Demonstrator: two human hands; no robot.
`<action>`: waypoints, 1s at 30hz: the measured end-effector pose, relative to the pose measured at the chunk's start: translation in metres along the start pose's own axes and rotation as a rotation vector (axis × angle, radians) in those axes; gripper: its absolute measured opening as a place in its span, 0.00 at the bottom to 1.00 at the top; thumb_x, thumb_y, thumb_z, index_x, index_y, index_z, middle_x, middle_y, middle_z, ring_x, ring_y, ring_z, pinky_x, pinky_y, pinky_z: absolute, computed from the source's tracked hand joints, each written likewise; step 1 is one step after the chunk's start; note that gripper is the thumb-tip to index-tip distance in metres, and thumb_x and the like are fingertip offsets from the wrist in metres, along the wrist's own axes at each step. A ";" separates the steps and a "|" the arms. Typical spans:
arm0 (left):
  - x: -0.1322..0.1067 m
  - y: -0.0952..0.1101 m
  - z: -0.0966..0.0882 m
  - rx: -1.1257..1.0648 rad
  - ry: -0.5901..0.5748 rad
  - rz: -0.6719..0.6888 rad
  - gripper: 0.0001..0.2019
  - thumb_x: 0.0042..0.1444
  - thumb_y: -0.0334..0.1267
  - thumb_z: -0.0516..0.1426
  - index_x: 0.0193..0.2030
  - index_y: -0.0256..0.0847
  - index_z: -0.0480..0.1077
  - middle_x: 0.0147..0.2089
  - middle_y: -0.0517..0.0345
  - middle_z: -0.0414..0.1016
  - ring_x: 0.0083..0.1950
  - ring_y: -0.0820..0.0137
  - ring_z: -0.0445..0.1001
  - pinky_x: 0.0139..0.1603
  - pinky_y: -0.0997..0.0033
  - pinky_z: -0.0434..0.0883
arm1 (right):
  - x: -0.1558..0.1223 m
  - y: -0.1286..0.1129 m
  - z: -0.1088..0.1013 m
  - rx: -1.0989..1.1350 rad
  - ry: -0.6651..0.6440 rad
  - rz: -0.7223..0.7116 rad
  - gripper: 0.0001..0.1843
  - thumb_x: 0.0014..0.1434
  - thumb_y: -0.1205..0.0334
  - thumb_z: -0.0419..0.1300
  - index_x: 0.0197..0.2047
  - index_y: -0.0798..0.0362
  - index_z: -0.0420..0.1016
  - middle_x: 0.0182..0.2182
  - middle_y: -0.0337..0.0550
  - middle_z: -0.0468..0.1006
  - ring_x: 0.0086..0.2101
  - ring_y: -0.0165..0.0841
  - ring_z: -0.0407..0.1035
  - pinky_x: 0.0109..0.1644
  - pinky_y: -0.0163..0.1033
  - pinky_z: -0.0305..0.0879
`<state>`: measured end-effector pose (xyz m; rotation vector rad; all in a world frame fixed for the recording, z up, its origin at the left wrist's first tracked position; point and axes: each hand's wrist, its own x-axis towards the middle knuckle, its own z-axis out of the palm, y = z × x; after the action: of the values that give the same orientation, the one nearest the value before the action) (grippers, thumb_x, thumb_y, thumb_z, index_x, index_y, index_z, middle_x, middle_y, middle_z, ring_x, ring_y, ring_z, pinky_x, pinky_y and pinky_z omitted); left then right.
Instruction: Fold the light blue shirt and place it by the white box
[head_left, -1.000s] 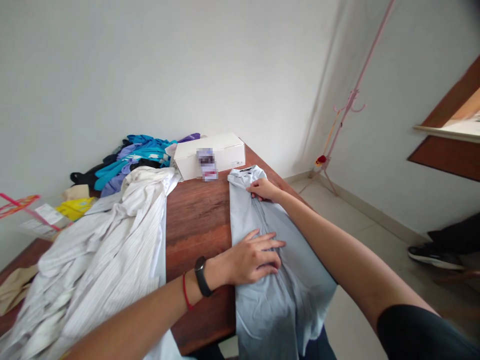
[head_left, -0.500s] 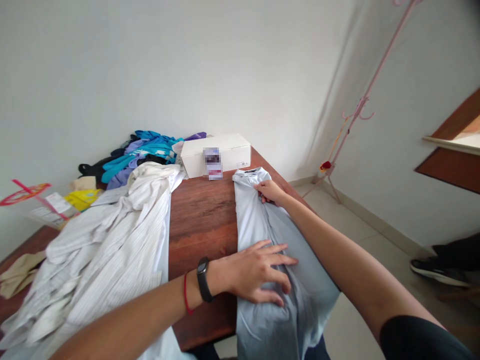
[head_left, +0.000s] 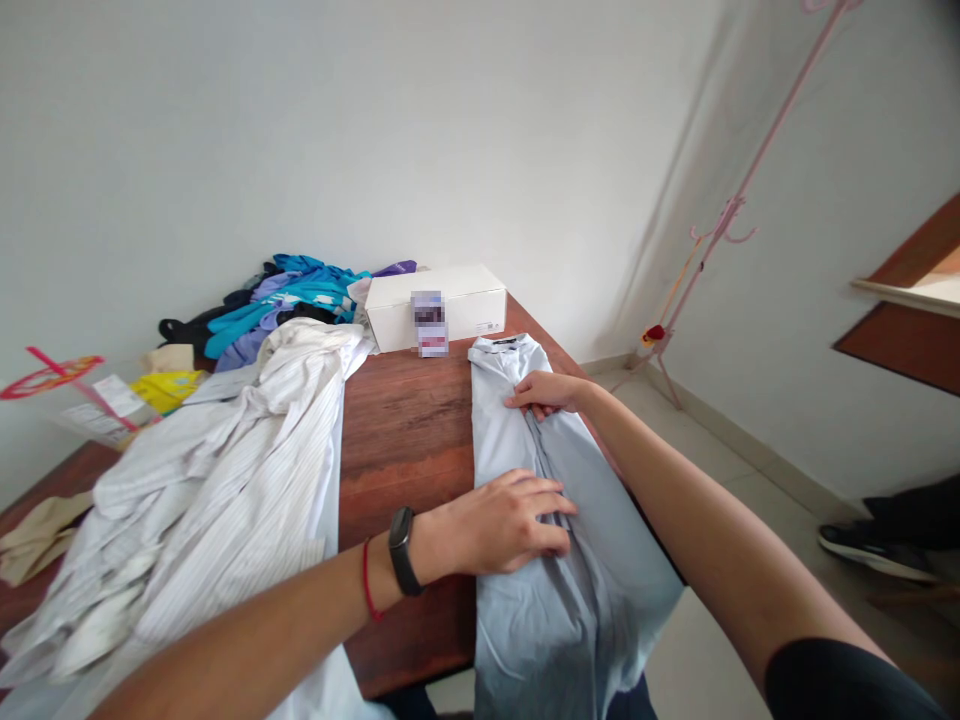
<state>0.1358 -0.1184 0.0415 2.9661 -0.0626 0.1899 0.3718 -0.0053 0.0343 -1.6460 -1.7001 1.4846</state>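
Observation:
A light blue-grey shirt (head_left: pixel 510 460) lies lengthwise along the table's right side, its collar toward the wall and its lower end hanging over the near edge. Just below the collar, my right hand (head_left: pixel 547 393) is closed in a pinch on the shirt's front. Lower down, my left hand (head_left: pixel 506 525), with a black band at the wrist, rests on the middle of the shirt. Its fingers are bent into the creased cloth and look closed on it; the fingertips are partly hidden.
White striped clothing (head_left: pixel 247 470) covers the left of the wooden table (head_left: pixel 405 430). Behind it lie a heap of blue and black clothes (head_left: pixel 292 295) and a white box (head_left: pixel 442 300). A pink stand (head_left: pixel 731 210) is beyond the right edge; a shoe (head_left: pixel 874 553) is at far right.
My left hand has drawn its spread fingers in, bending them on the shirt, and shifted slightly up and left. My right hand has slid a little toward me along the shirt's front.

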 end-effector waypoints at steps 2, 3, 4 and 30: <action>0.002 0.002 0.001 -0.011 0.023 0.009 0.12 0.71 0.33 0.51 0.49 0.42 0.77 0.66 0.51 0.72 0.71 0.58 0.64 0.71 0.52 0.61 | 0.001 0.002 -0.001 0.034 -0.013 0.004 0.22 0.55 0.49 0.73 0.25 0.54 0.69 0.14 0.35 0.70 0.14 0.22 0.61 0.15 0.26 0.47; 0.002 0.003 0.002 -0.022 0.042 0.007 0.13 0.71 0.32 0.50 0.50 0.42 0.76 0.66 0.51 0.72 0.71 0.59 0.64 0.72 0.53 0.60 | 0.001 0.003 -0.002 0.069 -0.023 0.011 0.22 0.55 0.50 0.73 0.26 0.54 0.68 0.15 0.35 0.71 0.15 0.22 0.63 0.15 0.26 0.49; 0.003 0.004 0.002 -0.036 0.067 0.004 0.13 0.71 0.31 0.50 0.51 0.41 0.76 0.66 0.51 0.72 0.71 0.60 0.64 0.72 0.54 0.60 | 0.001 0.005 -0.003 0.110 -0.032 0.021 0.21 0.55 0.51 0.73 0.27 0.54 0.68 0.15 0.35 0.71 0.16 0.23 0.65 0.15 0.25 0.51; 0.001 0.024 0.005 -0.118 0.024 -0.017 0.30 0.67 0.57 0.56 0.71 0.46 0.65 0.79 0.49 0.50 0.79 0.49 0.47 0.77 0.46 0.51 | -0.001 0.011 -0.017 0.040 0.038 -0.151 0.23 0.49 0.50 0.76 0.29 0.52 0.66 0.17 0.36 0.76 0.19 0.26 0.69 0.20 0.26 0.56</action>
<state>0.1362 -0.1426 0.0409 2.8448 -0.0433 0.2117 0.3911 -0.0011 0.0325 -1.4816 -1.7219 1.3979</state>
